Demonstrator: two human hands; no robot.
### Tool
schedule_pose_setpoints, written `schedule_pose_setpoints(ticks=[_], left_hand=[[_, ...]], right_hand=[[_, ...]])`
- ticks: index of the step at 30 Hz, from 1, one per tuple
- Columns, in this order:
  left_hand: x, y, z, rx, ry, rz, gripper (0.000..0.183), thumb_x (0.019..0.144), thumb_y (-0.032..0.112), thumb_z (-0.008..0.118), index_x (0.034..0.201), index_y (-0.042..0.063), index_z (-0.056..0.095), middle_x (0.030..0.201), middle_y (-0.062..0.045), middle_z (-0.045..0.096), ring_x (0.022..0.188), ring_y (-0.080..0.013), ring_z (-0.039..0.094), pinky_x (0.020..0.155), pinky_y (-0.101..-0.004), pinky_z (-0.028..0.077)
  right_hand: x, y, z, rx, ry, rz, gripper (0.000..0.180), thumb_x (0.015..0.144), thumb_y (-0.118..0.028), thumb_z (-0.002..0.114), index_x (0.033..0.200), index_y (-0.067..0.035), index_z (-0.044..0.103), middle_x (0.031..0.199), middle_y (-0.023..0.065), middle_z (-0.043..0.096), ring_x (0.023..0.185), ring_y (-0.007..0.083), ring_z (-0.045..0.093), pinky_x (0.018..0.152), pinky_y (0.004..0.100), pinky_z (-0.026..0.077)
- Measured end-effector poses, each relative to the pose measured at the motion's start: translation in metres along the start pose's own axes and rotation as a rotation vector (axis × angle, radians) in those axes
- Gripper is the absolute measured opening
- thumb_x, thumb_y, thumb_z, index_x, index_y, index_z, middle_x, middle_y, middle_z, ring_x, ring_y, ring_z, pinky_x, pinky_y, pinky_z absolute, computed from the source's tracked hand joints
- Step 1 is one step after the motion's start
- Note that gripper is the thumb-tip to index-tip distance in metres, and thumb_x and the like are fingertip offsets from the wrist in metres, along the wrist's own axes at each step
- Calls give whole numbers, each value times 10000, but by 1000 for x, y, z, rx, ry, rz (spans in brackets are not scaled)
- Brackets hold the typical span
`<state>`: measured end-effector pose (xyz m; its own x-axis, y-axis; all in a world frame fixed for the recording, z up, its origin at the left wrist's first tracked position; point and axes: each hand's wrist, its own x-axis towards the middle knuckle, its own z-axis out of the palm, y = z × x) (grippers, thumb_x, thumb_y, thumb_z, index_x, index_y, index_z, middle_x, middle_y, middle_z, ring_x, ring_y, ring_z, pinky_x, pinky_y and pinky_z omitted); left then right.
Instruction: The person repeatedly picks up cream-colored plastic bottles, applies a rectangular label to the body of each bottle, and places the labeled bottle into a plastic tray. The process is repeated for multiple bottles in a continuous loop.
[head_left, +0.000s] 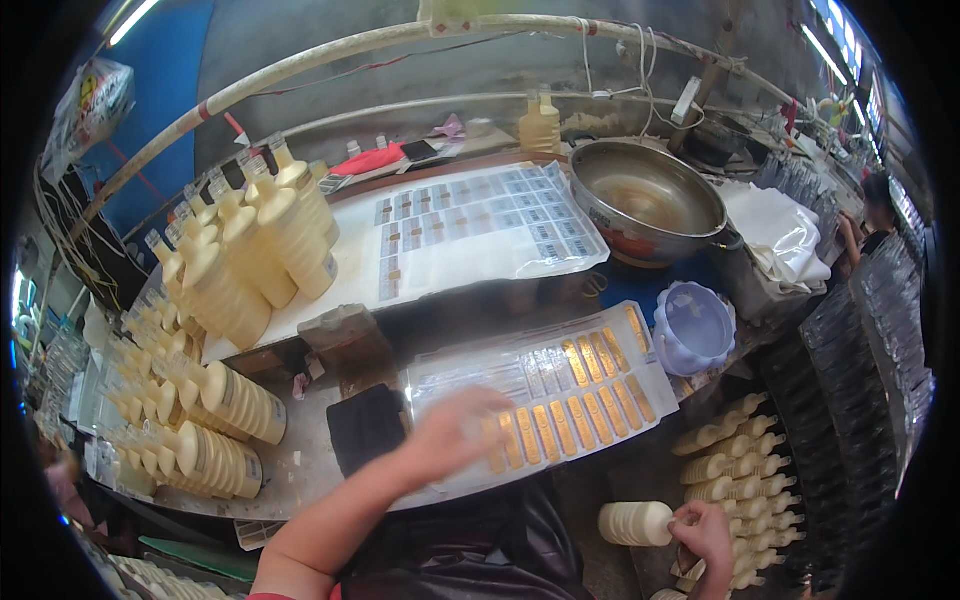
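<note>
My right hand (703, 531) grips the neck of a cream-coloured bottle (631, 523), which lies on its side in the air below the table's front edge. My left hand (454, 429) is motion-blurred over a backing sheet (654, 381) of gold labels (553, 429). Its fingertips are close to the left end of the lower label row; whether they hold a label cannot be made out. The upper row has gold labels at its right and bare backing at its left. Beside the left wrist lies a folded black cloth (366, 426).
Cream bottles (217, 277) crowd the left side, and more bottles (739, 487) stand in rows at lower right. Behind are a sheet of silvery printed labels (465, 217), a steel pot (649, 195) and a lilac bowl of liquid (694, 326). Another person (874, 217) is at far right.
</note>
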<state>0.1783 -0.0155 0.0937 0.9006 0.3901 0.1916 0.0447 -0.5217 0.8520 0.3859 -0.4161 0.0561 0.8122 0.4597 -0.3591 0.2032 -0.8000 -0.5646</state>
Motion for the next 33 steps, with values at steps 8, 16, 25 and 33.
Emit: schedule_pose_setpoints(ticks=[8,16,25,33], left_hand=[[-41,23,11,-347,-350,178,912,748,363,855,1478,38,417,1345,-202,571,1256,-351,569,1061,-427,448],[-97,-46,-79,-775,386,-387,722,845,191,802,1428,16,413,1322,-109,584,1201,-198,581,1043,-368,475],[-89,-86,-106,-767,600,-446,888,849,143,772,1530,23,216,1403,-164,485,1271,-254,523,1068,-388,462],[-94,-87,-102,-602,602,-456,1012,757,178,832,1553,34,225,1412,-143,487,1293,-240,504,1085,-382,433]], right_hand=[[-4,-273,-34,108,-375,-761,216,799,-187,775,917,-13,727,687,57,666,571,142,633,539,276,468],[39,-358,163,258,-520,-782,553,942,-321,650,1387,-17,528,1187,173,692,1066,253,675,926,363,518],[79,-380,251,404,-703,-496,523,945,-348,676,1338,-14,587,1141,148,712,1042,207,668,896,342,526],[81,-315,218,37,-244,-785,171,950,-171,657,1045,-46,725,812,65,682,716,174,651,646,322,511]])
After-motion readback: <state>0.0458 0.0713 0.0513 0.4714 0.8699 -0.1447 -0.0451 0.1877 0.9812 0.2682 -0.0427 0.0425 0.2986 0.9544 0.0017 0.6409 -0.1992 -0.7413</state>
